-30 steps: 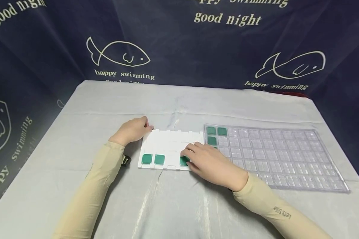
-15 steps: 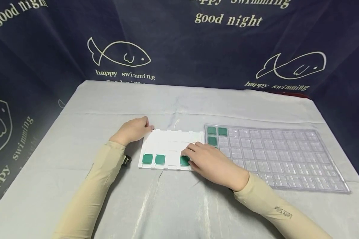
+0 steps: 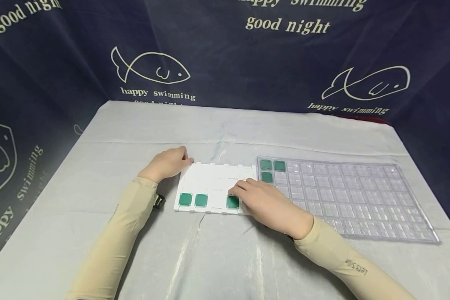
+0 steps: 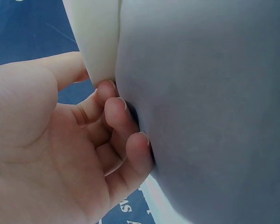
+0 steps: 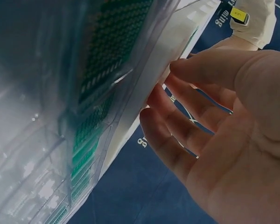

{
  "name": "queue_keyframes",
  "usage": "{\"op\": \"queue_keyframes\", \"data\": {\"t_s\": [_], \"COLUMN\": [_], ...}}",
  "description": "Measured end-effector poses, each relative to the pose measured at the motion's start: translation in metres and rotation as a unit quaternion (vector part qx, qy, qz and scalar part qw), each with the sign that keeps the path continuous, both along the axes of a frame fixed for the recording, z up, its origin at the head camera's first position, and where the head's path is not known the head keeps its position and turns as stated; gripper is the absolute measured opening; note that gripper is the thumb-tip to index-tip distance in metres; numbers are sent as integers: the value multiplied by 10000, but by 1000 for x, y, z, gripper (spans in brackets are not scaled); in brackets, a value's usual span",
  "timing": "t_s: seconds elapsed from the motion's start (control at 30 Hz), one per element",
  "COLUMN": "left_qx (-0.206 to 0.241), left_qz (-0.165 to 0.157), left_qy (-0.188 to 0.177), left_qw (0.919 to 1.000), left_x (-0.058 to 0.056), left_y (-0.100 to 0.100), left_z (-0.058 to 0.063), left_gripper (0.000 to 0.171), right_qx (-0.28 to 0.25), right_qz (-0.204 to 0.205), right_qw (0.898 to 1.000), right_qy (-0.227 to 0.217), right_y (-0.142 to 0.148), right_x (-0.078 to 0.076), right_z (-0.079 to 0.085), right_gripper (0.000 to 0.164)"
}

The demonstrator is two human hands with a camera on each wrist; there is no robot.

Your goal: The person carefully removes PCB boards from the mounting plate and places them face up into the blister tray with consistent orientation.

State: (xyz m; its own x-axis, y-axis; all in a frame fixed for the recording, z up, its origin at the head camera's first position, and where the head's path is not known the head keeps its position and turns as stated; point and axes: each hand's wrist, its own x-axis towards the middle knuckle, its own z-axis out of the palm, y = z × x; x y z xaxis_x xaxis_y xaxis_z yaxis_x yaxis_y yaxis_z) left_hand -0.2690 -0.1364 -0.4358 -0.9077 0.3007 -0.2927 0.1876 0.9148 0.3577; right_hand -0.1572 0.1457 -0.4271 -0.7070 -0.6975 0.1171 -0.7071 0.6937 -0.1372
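A white slotted plate (image 3: 201, 177) lies flat in the middle of the table. My left hand (image 3: 164, 164) pinches its far left corner between thumb and fingers; the left wrist view shows the white corner (image 4: 98, 56) there. Along the near edge sit three small green square circuit boards, one at the left end (image 3: 185, 199), a second beside it (image 3: 201, 200), and a third (image 3: 233, 202) after a gap. Over the right part of the plate is my right hand (image 3: 271, 208), its fingers slightly bent beside the third board, gripping nothing. It hides the near right corner.
Right of the plate lies a clear plastic compartment tray (image 3: 345, 200). Green boards (image 3: 266, 164) fill several of its left pockets, seen from the side in the right wrist view. A dark blue printed curtain (image 3: 225, 54) hangs behind the table.
My right fingers have drawn slightly back to the right, so the third green board now shows whole. The left hand has kept its place at the plate's corner.
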Motion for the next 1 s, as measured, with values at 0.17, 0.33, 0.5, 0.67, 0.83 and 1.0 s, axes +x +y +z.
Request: {"op": "queue_keyframes", "data": {"t_s": [0.17,0.33,0.5,0.67,0.83,1.0], "left_qx": [-9,0,13,56,87,100], "left_qz": [-1,16,48,37,10,12], "left_qy": [8,-14,6,57,56,-7], "left_qw": [10000,10000,10000,10000,9999,9999], "left_x": [1,2,1,-1,-1,1], "left_y": [-2,-2,-2,0,0,-1], "left_z": [-1,-2,-1,1,4,3], "left_gripper": [31,31,32,32,31,31], "right_qx": [9,-14,19,14,-98,61], "right_qz": [-37,63,111,40,-71,-92], "right_qw": [10000,10000,9996,9996,9998,9998], "right_qy": [-66,51,258,263,138,165], "right_y": [-1,0,3,6,9,2], "right_x": [0,-1,-3,-5,-5,0], "right_z": [0,-1,1,8,15,12], "right_gripper": [27,27,30,31,26,25]}}
